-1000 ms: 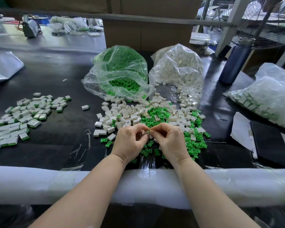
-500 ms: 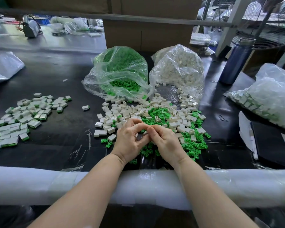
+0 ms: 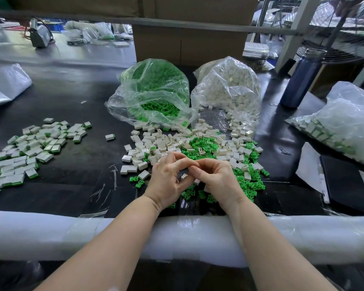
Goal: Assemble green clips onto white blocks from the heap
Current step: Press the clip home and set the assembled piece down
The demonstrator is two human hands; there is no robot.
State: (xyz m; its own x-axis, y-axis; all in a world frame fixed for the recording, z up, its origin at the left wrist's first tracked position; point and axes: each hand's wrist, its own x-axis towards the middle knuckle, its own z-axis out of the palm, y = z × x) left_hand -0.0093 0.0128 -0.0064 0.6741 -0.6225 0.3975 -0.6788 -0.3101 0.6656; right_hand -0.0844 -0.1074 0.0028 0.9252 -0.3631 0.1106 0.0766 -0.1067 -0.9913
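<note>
My left hand (image 3: 166, 181) and my right hand (image 3: 219, 181) meet fingertip to fingertip over the near edge of the heap. A small white block (image 3: 184, 176) shows between them, pinched by both; I see no green clip on it. The heap behind mixes loose white blocks (image 3: 156, 145) with green clips (image 3: 200, 143), and more clips (image 3: 246, 183) lie beside my right hand. An open bag of green clips (image 3: 153, 91) and a bag of white blocks (image 3: 229, 89) stand at the back. Assembled blocks with green edges (image 3: 29, 148) lie at the left.
A white padded bar (image 3: 198, 234) runs along the table's near edge under my forearms. At the right lie a black notebook (image 3: 345, 185) on paper, another bag of parts (image 3: 340, 122) and a blue bottle (image 3: 303, 78). A cardboard box (image 3: 189, 45) stands behind the bags.
Both hands have dropped toward me and closed tighter together. The fingertip pinch seen earlier has become a curled grip, with the white block now lower between the palms.
</note>
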